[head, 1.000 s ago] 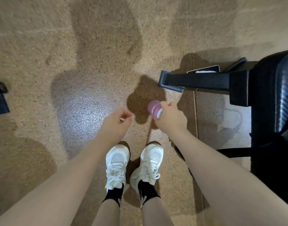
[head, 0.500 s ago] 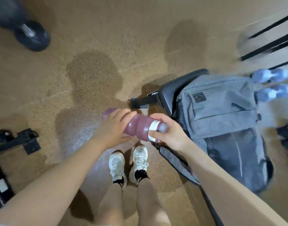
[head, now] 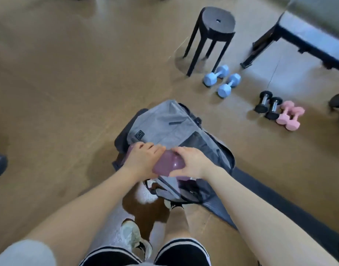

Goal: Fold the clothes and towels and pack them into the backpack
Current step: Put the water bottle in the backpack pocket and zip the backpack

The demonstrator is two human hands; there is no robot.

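While the grey backpack (head: 164, 123) lay on the floor, both hands, left (head: 142, 160) and right (head: 191, 162), held a purple bottle (head: 167, 165) above it, fingers curled round. Judged rigid, smooth, possibly slippery; best gripped mid-body.
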